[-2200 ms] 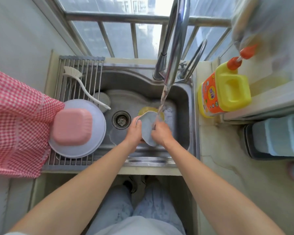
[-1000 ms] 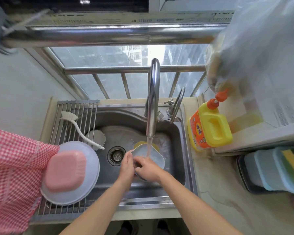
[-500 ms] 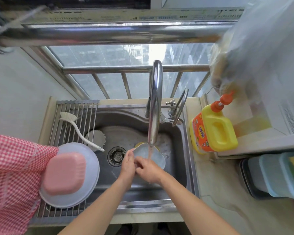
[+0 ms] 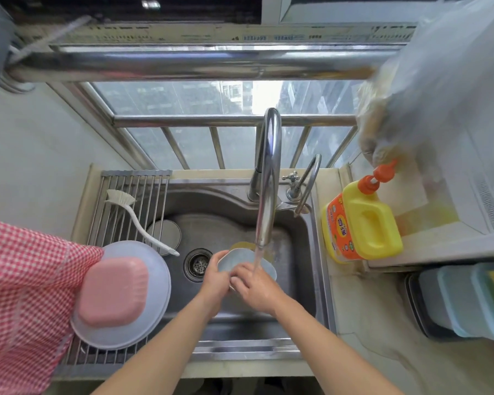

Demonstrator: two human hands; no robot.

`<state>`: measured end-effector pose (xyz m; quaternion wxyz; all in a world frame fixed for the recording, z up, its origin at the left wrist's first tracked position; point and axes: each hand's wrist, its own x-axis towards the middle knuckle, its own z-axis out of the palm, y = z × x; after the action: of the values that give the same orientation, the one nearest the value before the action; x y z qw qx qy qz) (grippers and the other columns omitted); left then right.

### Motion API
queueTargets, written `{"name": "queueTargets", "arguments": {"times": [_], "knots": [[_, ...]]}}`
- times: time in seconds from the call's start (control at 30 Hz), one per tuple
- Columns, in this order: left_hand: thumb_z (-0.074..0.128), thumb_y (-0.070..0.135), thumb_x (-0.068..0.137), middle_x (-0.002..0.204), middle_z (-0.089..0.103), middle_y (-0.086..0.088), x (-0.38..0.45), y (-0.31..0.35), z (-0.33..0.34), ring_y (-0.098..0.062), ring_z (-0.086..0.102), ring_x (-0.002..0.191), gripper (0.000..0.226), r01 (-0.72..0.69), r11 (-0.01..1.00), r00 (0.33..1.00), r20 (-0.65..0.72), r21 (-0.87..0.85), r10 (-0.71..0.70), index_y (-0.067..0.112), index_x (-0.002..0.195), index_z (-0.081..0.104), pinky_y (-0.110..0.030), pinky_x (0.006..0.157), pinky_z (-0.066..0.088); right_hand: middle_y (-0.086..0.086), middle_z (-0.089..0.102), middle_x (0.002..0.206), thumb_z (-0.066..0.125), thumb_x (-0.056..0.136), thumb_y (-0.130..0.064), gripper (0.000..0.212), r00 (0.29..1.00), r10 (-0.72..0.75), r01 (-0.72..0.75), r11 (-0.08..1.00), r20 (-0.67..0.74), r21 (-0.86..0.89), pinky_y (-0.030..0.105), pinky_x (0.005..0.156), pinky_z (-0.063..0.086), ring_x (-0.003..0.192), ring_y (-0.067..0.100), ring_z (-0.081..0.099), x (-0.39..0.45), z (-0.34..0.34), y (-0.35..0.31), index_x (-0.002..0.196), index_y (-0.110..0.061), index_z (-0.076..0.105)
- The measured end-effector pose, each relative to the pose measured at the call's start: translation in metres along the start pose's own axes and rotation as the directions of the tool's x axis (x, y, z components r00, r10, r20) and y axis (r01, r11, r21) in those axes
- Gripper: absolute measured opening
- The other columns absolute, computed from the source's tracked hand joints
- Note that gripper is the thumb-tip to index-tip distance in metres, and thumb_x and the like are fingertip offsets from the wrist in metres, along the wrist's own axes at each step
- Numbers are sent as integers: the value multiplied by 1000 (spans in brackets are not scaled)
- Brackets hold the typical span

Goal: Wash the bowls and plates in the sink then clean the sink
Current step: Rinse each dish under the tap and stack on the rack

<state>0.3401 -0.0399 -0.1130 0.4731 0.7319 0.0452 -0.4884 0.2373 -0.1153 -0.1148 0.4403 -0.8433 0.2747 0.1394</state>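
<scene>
A pale blue bowl [image 4: 241, 259] is held over the steel sink [image 4: 300, 252] under water running from the tall faucet [image 4: 267, 178]. My left hand [image 4: 216, 276] grips the bowl's left rim. My right hand [image 4: 253, 286] lies against the bowl's near side with its fingers inside the bowl, in the water stream. A yellow item [image 4: 240, 246] shows in the sink behind the bowl, mostly hidden. On the drying rack [image 4: 131, 192] at the left, a pink square bowl [image 4: 113, 292] sits upside down on pale blue plates [image 4: 154, 315].
A white dish brush [image 4: 139, 220] lies across the rack, above a round lid [image 4: 166, 232]. The drain [image 4: 198, 265] is left of my hands. A yellow detergent jug [image 4: 362, 223] stands right of the sink. Stacked containers [image 4: 462, 300] sit at far right, a red checked cloth [image 4: 20, 295] at left.
The bowl has turned from edge-on to more level under the stream. My right hand has shifted onto its near side and into the water. The camera view has tilted up.
</scene>
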Motion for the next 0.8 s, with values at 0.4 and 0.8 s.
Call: {"name": "queueTargets", "arguments": {"times": [0.4,0.8], "knots": [[47,23,88,114,61,-16,7,6,-6,-27,62,90,30,115,993,989,-93,29,-112,19,115,60,-37,69,56,-6,61,88,49,95,-53,34,973,-88,88,996,-212,-13,43,80,49,85,15,56,-18,-18,35,91,-21,59],[63,14,97,62,60,5,-15,-7,-8,-12,52,61,20,-54,981,968,251,184,6,8,78,63,-18,52,41,1,60,119,41,101,-34,27,899,302,-188,920,-317,344,37,102,35,119,29,50,10,-4,16,112,-21,62]]}}
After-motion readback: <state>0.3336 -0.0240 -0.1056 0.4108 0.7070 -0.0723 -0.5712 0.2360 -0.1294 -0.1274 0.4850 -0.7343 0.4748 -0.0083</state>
